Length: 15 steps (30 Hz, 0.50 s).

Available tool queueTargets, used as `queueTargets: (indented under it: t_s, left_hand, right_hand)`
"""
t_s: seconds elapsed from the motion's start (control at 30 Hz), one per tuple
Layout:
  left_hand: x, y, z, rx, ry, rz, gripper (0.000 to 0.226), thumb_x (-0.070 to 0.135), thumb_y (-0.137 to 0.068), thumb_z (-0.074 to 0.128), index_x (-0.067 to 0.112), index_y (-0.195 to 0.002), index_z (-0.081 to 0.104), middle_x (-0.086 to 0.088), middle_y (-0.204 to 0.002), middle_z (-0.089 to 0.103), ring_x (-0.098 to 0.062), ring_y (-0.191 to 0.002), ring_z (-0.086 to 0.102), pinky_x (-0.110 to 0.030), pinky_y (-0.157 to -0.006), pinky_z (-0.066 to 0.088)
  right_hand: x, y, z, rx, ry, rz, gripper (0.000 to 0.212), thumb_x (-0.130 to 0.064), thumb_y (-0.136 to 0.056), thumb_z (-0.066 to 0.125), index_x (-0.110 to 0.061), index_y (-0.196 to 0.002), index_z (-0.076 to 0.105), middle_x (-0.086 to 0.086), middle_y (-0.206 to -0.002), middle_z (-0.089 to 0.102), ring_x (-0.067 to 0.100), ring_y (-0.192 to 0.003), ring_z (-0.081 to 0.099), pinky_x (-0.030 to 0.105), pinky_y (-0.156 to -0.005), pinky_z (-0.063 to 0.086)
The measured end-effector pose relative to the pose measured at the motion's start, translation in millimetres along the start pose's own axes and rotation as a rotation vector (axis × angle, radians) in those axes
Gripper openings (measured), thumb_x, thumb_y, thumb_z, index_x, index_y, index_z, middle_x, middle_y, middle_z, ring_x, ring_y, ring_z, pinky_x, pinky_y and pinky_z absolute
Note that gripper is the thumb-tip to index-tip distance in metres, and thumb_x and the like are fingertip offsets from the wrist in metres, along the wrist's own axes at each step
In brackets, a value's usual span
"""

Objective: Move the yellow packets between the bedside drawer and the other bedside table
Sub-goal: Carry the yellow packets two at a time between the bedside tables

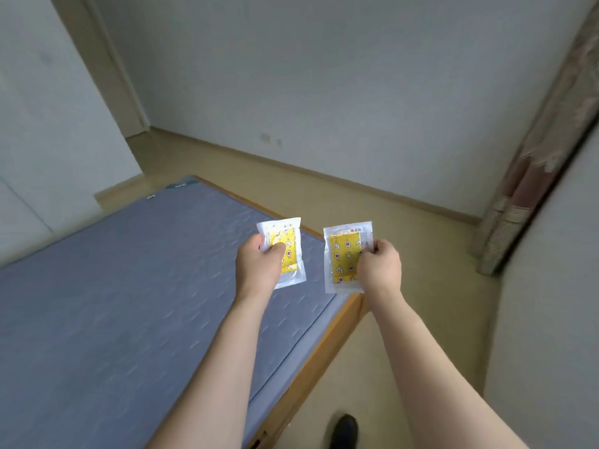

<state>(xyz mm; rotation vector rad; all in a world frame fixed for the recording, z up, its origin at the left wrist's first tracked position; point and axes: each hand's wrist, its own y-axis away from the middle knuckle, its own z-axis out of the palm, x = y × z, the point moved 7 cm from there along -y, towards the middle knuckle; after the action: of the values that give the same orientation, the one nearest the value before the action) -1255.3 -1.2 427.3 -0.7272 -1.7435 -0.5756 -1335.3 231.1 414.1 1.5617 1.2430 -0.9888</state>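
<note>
I hold two yellow packets out in front of me, each a clear plastic sleeve with a yellow patterned insert. My left hand (257,270) grips one yellow packet (288,246) by its left edge, thumb across its face. My right hand (379,265) pinches the other yellow packet (343,257) at its right edge. Both packets hang upright above the corner of the bed. No bedside drawer or bedside table shows in this view.
A bed with a grey-blue mattress (113,303) and a wooden frame (327,345) fills the lower left. Beige floor (421,254) runs along its right side to a white wall. A patterned curtain (525,176) hangs at right. A black shoe (345,429) stands on the floor below.
</note>
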Motion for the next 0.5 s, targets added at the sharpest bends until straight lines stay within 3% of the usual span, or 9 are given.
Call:
queueTargets:
  t_s: [0.1,0.33,0.4,0.5]
  left_hand:
    - [16.8,-54.0,77.0,-0.025,0.012,0.02,0.017,0.016,-0.082,0.061,0.0,-0.088,0.059,-0.011,-0.082,0.068,-0.02,-0.065,0.056,-0.029,-0.061,0.044]
    - [89.1,-180.3,243.3,-0.069,0.059,0.077,0.008,0.014,-0.084,0.06,0.006,-0.084,0.063,0.002,-0.072,0.064,-0.018,-0.062,0.055,-0.027,-0.058,0.044]
    - [115.2,-207.1,300.3,-0.111,0.058,0.094,0.01,0.014,-0.084,0.06,0.005,-0.085,0.061,0.001,-0.071,0.062,-0.017,-0.061,0.054,-0.027,-0.057,0.043]
    - [147.0,-236.5,392.7,-0.207,0.053,0.113,0.011,0.016,-0.084,0.06,0.006,-0.086,0.062,-0.005,-0.077,0.067,-0.019,-0.063,0.057,-0.029,-0.061,0.047]
  right_hand:
    - [-4.6,-91.2,-25.5,0.084,-0.004,-0.005,0.024,-0.003,-0.091,0.036,-0.016,-0.073,0.046,-0.004,-0.067,0.048,0.016,-0.058,0.041,0.026,-0.049,0.029]
    - [-39.3,-287.1,-67.7,0.177,0.042,-0.024,0.025,-0.004,-0.088,0.035,0.001,-0.098,0.057,0.006,-0.077,0.056,0.018,-0.063,0.042,0.027,-0.054,0.032]
    - [-46.1,-334.6,-88.9,0.21,0.044,-0.023,0.027,-0.005,-0.088,0.035,0.0,-0.099,0.058,0.011,-0.082,0.062,0.017,-0.065,0.045,0.028,-0.055,0.035]
    - [-46.6,-402.9,-127.5,0.273,0.036,-0.001,0.024,-0.006,-0.088,0.036,-0.003,-0.095,0.059,0.005,-0.081,0.062,0.018,-0.066,0.047,0.028,-0.056,0.037]
